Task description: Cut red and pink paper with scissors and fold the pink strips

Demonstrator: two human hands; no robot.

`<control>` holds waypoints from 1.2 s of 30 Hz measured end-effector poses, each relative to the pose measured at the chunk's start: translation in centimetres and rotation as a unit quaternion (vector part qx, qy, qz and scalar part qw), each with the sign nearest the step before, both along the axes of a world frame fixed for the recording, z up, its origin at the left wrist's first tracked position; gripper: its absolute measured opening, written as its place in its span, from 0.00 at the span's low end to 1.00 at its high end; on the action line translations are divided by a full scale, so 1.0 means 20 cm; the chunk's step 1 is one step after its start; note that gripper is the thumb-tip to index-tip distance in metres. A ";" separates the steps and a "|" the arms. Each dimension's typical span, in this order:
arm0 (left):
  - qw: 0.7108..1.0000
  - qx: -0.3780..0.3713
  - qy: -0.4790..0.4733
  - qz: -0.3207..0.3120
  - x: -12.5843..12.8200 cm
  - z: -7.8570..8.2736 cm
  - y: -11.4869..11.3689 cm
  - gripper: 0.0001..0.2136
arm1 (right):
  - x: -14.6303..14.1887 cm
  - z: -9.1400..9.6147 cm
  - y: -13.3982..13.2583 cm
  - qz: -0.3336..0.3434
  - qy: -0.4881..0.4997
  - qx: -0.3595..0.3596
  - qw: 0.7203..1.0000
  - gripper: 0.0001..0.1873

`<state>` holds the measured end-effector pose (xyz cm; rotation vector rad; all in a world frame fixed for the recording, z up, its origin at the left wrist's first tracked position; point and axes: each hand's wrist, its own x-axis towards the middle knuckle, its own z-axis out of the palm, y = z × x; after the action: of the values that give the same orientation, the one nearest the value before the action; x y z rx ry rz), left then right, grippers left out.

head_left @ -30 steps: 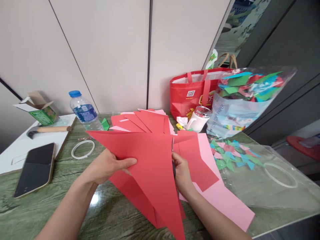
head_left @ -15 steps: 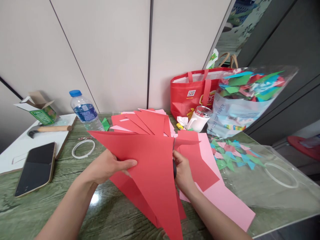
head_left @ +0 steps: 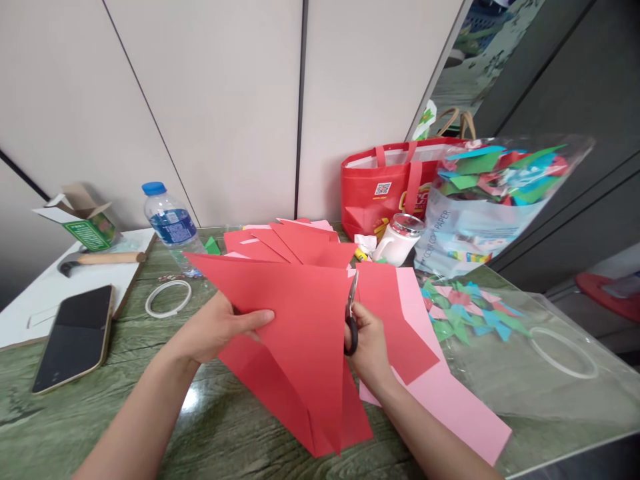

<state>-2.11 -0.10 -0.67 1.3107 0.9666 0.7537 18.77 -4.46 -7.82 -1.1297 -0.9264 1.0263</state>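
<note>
Red folded paper (head_left: 300,333) fills my view: my left hand (head_left: 220,330) pinches its edge, my right hand (head_left: 367,343) grips black-handled scissors (head_left: 351,313) against it, above the green table (head_left: 100,413).

- The near edge of the counter (head_left: 235,433) lies bare — open passage between the phone (head_left: 73,337) and the red sheet (head_left: 300,320).
- The raised red sheet and scissors (head_left: 351,320) fill the middle.
- Bottle (head_left: 167,223), jar (head_left: 397,240) and red bag (head_left: 380,190) wall off the back.
- Folded paper pieces (head_left: 465,310) litter the right.
</note>
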 end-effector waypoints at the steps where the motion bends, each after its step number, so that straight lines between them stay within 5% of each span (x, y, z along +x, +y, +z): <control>1: 1.000 0.001 -0.005 0.011 0.00 0.00 0.01 0.16 | 0.00 0.00 0.00 -0.003 -0.003 0.007 1.000 0.04; 11: 0.997 -0.003 -0.015 0.077 -0.04 -0.01 0.04 0.19 | 0.02 0.00 -0.01 0.027 -0.013 0.078 0.997 0.19; 22: 0.996 -0.042 -0.050 0.057 -0.03 -0.02 0.06 0.19 | -0.01 0.02 -0.01 0.007 -0.018 0.052 0.998 0.17; 28: 0.992 -0.044 -0.043 0.110 -0.07 -0.07 0.11 0.19 | 0.01 -0.03 0.03 -0.018 -0.088 0.023 0.996 0.15; 31: 0.984 -0.037 -0.018 0.172 -0.11 -0.11 0.16 0.19 | 0.06 -0.10 0.08 -0.055 -0.234 0.021 0.970 0.16; 36: 0.979 -0.026 0.014 0.204 -0.13 -0.16 0.20 0.21 | 0.14 -0.19 0.15 -0.098 -0.452 -0.015 0.887 0.16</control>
<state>-4.76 3.84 -3.89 1.0906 1.2892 1.0164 21.56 -1.53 -11.70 -1.7320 -1.4783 0.2992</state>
